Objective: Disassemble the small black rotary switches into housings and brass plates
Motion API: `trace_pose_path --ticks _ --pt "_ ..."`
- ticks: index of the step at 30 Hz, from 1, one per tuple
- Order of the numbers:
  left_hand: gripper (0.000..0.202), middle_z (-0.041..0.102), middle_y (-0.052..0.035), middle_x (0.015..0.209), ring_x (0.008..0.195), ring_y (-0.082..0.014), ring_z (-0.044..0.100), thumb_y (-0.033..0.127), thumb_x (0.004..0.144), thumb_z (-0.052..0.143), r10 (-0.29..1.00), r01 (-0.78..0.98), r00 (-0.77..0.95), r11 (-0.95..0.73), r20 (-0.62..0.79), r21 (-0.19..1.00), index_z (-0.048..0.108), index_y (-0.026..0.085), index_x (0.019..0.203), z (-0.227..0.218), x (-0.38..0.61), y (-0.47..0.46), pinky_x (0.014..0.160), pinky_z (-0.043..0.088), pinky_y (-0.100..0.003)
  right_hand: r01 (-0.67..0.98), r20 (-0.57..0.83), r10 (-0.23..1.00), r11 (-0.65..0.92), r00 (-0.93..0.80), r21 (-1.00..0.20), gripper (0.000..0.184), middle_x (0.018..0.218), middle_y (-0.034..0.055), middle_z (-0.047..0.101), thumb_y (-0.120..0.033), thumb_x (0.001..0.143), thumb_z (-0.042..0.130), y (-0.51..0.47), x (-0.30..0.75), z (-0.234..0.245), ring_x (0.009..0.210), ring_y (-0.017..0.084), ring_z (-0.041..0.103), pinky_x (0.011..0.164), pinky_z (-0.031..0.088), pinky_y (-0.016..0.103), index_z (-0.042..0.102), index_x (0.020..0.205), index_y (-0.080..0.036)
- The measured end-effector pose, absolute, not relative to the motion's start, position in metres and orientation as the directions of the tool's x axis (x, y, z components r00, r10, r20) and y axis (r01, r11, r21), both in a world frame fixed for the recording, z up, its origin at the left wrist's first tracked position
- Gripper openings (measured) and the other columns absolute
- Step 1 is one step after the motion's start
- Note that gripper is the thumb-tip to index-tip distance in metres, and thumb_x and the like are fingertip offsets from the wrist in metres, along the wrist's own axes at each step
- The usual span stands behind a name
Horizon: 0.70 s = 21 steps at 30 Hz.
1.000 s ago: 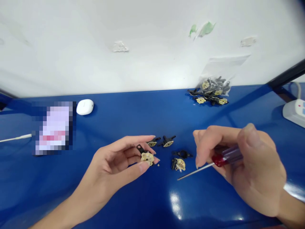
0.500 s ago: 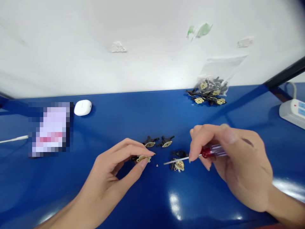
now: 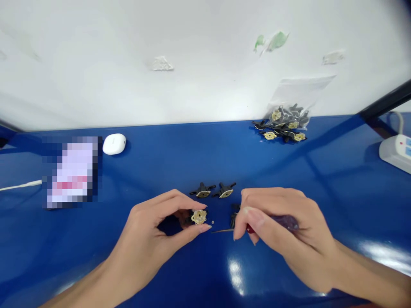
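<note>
My left hand point(image 3: 144, 231) is closed lightly round a small black part with a gold-coloured round plate point(image 3: 199, 217), thumb below and index finger above, the plate turned towards me. A screwdriver point(image 3: 288, 221) with a clear red and purple handle is gripped in my right hand point(image 3: 295, 239). Its thin shaft points left, the tip just right of my left thumb and apart from the plate. Between the hands lies a tiny pale piece point(image 3: 212, 222), too small to name. Black parts point(image 3: 233, 218) on the table are partly hidden behind my right fingers.
Two similar black and gold parts point(image 3: 225, 191) sit just beyond my hands. More lie at the back right, by a clear plastic bag point(image 3: 290, 113) of them. A white case point(image 3: 114, 144) and a blurred-out phone point(image 3: 73, 171) are left; a power strip point(image 3: 394, 152) is right.
My right hand has moved left and turned, bringing the screwdriver tip nearer my left hand and covering the loose parts. The gold plate in my left hand has tilted to face me.
</note>
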<state>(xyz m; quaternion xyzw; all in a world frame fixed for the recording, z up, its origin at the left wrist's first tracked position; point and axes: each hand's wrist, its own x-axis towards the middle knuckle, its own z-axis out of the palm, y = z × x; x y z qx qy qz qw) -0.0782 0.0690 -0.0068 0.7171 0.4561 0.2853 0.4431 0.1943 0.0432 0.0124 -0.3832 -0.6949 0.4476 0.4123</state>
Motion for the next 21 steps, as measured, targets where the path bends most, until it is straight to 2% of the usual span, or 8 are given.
trace_pose_path --ticks 4,8,12,21 --pt "0.017 0.085 0.0029 0.104 0.082 -0.0155 0.08 0.038 0.095 0.096 0.898 0.45 0.438 -0.174 -0.046 0.876 0.093 0.041 0.112 -0.0061 -0.081 0.0718 0.067 0.061 -0.023 0.134 0.211 0.938 0.255 -0.275 -0.958 0.034 0.073 -0.001 0.066 -0.031 0.119 0.059 0.038 0.1963 0.0094 0.066 0.012 0.058 0.062 0.042 0.03 0.079 0.093 -0.023" --pt "0.017 0.084 0.0046 0.096 0.074 -0.0137 0.077 0.043 0.093 0.098 0.906 0.475 0.417 -0.146 -0.076 0.868 0.094 0.041 0.109 -0.0057 -0.0827 0.0734 0.066 0.059 -0.023 0.158 0.166 0.969 0.195 -0.181 -0.968 0.039 0.072 -0.0005 0.066 -0.035 0.121 0.057 0.0365 0.1964 0.0094 0.066 0.013 0.058 0.06 0.04 0.03 0.079 0.09 -0.024" --pt "0.017 0.084 0.0054 0.084 0.069 -0.0146 0.075 0.044 0.089 0.101 0.904 0.482 0.408 -0.094 -0.128 0.871 0.093 0.038 0.103 -0.0047 -0.084 0.0732 0.065 0.057 -0.024 0.175 0.148 0.97 0.182 -0.192 -0.968 0.04 0.072 -0.0005 0.066 -0.036 0.121 0.057 0.0377 0.1961 0.0114 0.067 0.013 0.058 0.062 0.041 0.031 0.078 0.088 -0.024" --pt "0.015 0.087 0.0042 0.087 0.072 -0.0175 0.08 0.037 0.087 0.102 0.88 0.463 0.46 -0.127 -0.116 0.877 0.094 0.036 0.099 -0.0051 -0.0851 0.0727 0.065 0.06 -0.026 0.186 0.121 0.975 0.156 -0.187 -0.97 0.039 0.072 0.0007 0.068 -0.034 0.12 0.057 0.0351 0.1983 0.0141 0.066 0.015 0.06 0.059 0.042 0.031 0.079 0.089 -0.025"
